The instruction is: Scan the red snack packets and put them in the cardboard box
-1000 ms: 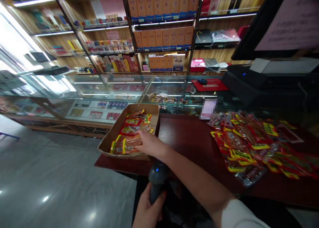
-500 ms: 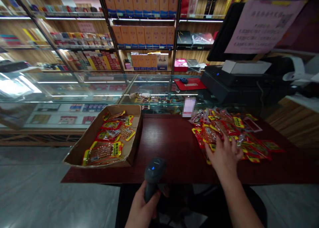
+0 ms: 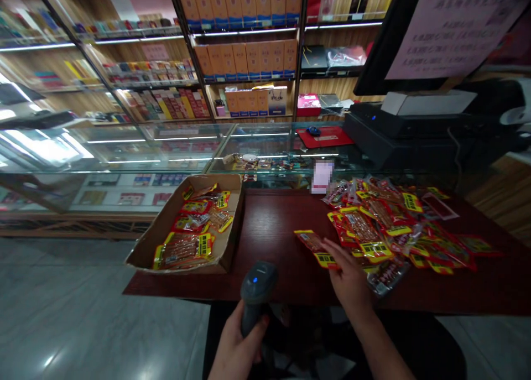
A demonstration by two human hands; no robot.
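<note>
My left hand is wrapped round the grip of a dark grey barcode scanner, whose head points up and away with a small blue light on. My right hand grips a red and yellow snack packet by its right side, just left of the pile; its thumb is mostly hidden. The pile of similar snack packets covers the right part of the dark red table. A silvery packet lies at the pile's near edge, beside my right wrist. At the left stands an open cardboard box with several packets inside.
Behind the dark red table runs a glass display counter. On it are a blue mouse on a red mat and a monitor at the right. A pale, blurred-out card stands near the pile.
My right hand has moved left and nearer from the pile, bringing a snack packet with it. A silvery packet now shows at the pile's near edge. My left hand keeps the scanner in place.
</note>
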